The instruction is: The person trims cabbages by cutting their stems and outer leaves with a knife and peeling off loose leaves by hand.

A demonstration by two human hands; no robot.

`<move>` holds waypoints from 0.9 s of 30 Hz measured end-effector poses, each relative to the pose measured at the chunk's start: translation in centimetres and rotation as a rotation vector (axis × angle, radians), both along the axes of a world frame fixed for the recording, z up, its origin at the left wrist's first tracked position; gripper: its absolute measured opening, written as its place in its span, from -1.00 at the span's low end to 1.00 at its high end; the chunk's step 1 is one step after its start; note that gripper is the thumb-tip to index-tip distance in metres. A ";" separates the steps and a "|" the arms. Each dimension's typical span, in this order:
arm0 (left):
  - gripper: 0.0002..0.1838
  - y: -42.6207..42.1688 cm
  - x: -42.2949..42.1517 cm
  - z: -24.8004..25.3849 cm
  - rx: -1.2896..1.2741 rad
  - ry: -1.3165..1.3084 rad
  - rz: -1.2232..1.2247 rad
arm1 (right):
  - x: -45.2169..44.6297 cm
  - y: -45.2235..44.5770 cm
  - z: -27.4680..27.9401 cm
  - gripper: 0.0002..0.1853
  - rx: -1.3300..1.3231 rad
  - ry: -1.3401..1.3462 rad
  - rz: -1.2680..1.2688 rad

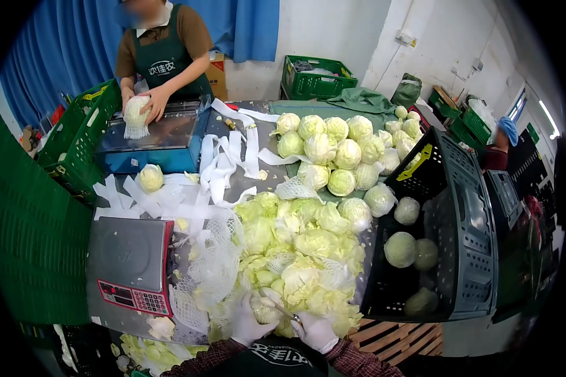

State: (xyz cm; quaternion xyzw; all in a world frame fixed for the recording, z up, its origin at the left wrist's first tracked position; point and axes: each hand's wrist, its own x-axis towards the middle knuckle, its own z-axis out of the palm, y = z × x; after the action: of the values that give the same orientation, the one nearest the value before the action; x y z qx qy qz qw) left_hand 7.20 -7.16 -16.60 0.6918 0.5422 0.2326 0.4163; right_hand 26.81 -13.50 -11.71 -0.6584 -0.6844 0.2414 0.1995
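By loose pale-green leaf pile point(321, 243): white-gloved left hand point(250, 323) cups round pale cabbage point(265, 310), likely steadying it; white-gloved right hand point(317, 331) grips small metal knife point(286, 311).

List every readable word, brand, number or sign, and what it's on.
"佳农", after a stylised character I can't confirm: co-worker's apron.
"佳农", likewise: wearer's apron; smaller letters beneath unreadable.
Red-trimmed scale's keypad and display, blue scale's label: too small.
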 end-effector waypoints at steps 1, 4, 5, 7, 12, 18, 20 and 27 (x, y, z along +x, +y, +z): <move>0.14 -0.1 0.1 -0.6 0.007 -0.035 0.012 | -0.1 -0.3 -0.7 -0.79 -0.003 -0.031 0.001; 0.13 -0.2 0.2 -1.2 0.047 -0.051 0.004 | -1.0 -1.2 -2.3 -0.77 -0.093 0.008 -0.011; 0.12 -0.2 0.2 -1.2 0.086 -0.031 -0.012 | -1.1 -1.2 -2.3 -0.77 -0.112 0.007 -0.012; 0.12 -0.4 0.4 -1.6 0.117 -0.028 -0.016 | -0.9 -1.3 -2.4 -0.77 -0.145 -0.027 -0.001; 0.08 -0.3 0.6 -2.9 0.209 -0.008 -0.040 | -0.3 -0.7 -4.2 -0.77 -0.169 -0.148 0.064; 0.07 0.2 0.7 -2.1 0.199 0.089 -0.127 | 0.5 7.3 -7.9 -0.74 -0.301 -0.225 0.157; 0.07 0.7 0.3 -1.7 0.195 -0.012 -0.061 | -0.1 7.3 -7.0 -0.72 -0.395 -0.245 0.121; 0.03 1.3 -1.9 -0.2 0.089 -0.238 -0.041 | 0.7 0.8 -3.9 -0.67 -0.363 -0.122 0.002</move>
State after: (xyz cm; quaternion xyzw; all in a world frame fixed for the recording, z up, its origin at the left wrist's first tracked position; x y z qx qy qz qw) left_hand 5.27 -5.84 -16.84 0.6878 0.4640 0.3283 0.4515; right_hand 27.51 -12.75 -15.57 -0.6965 -0.6409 0.3207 0.0352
